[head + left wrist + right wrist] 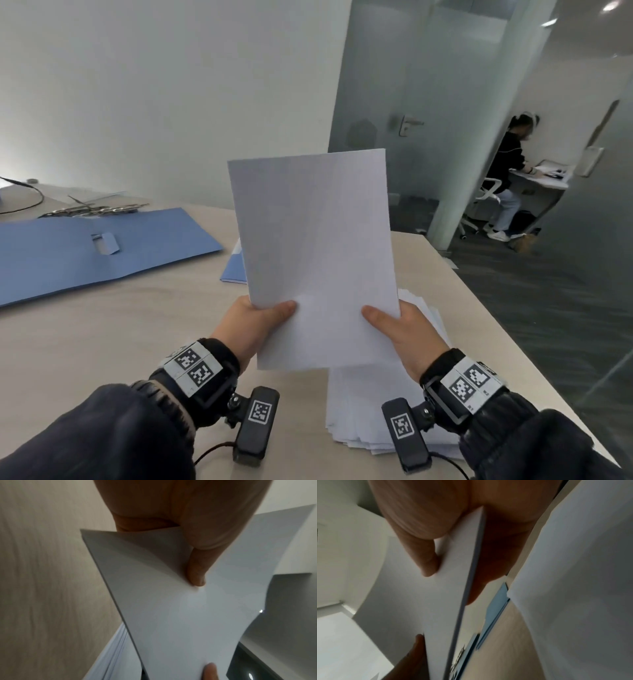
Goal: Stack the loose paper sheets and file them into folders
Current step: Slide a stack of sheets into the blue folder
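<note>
Head view shows a thin sheaf of white paper (pixel 317 246) held up off the table (pixel 113 329), both hands taking it at its near end, one at each lower corner. The left hand (pixel 255 323) has its thumb laid across the front face and the right hand (pixel 402 330) mirrors it; the wrist views show each thumb pressing the sheets against fingers curled behind, so both hands pinch the sheaf. The forearms run forward and slightly inward, wrists raised, the sheaf tilted away and nearly upright. It looks light and limp: the left wrist view shows it dimpling under the thumb (pixel 197 573), so it would likely sag or fan if held by one corner alone. Sheets can slide on one another, so a grip along both side edges, with the bottom edge tapped on the table, seems the best way to square them. A loose pile of paper (pixel 370 404) lies below, and an open blue folder (pixel 102 246) lies to the left.
</note>
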Tool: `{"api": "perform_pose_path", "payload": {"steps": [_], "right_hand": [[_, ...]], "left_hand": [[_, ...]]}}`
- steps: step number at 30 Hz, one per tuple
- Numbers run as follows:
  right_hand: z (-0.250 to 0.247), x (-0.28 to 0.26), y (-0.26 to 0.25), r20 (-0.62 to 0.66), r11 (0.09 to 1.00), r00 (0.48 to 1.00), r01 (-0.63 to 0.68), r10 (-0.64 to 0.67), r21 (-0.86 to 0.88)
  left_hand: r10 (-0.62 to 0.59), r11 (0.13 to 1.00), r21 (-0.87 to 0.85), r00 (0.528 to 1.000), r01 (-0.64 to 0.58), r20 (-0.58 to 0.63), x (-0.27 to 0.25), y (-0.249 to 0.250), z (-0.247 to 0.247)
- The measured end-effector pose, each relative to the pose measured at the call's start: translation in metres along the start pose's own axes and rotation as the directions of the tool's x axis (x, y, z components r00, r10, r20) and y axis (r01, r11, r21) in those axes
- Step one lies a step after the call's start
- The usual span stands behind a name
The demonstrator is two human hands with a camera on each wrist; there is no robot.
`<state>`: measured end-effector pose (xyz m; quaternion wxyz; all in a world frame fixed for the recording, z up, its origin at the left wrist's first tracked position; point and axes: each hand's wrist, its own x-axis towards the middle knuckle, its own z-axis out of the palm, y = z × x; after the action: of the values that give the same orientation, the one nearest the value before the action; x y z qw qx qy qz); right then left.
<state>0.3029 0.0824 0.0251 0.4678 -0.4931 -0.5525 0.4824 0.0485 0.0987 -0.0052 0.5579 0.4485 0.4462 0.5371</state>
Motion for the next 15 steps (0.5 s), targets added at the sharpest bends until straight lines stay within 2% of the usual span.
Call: {"api": "perform_pose_path", "payload": {"steps": [4,9,12,15], "right_hand": [[0.046,0.019,0.001,0.076,0.983,0.995,-0.055,0.069,-0.174],[0.101,0.057,0.012,0.069,0.984,0.991,-0.102,0.113,-0.145],[0.124,0.077,0.017,0.027,0.988,0.99,-0.137,0.139,-0.077],[0.139,0.097,0.027,-0.032,0.987,0.987,-0.157,0.156,-0.033]], "left_hand": [[-0.016,1.0,0.014,0.994,0.017,-0.109,0.0,0.009,-0.043],[0.001,0.996,0.084,0.968,0.021,-0.252,0.001,0.024,-0.099],[-0.023,0.993,0.096,0.933,0.061,-0.359,0.004,0.029,-0.132],[0.005,0.99,0.128,0.868,0.067,-0.497,0.015,0.025,-0.165]]}}
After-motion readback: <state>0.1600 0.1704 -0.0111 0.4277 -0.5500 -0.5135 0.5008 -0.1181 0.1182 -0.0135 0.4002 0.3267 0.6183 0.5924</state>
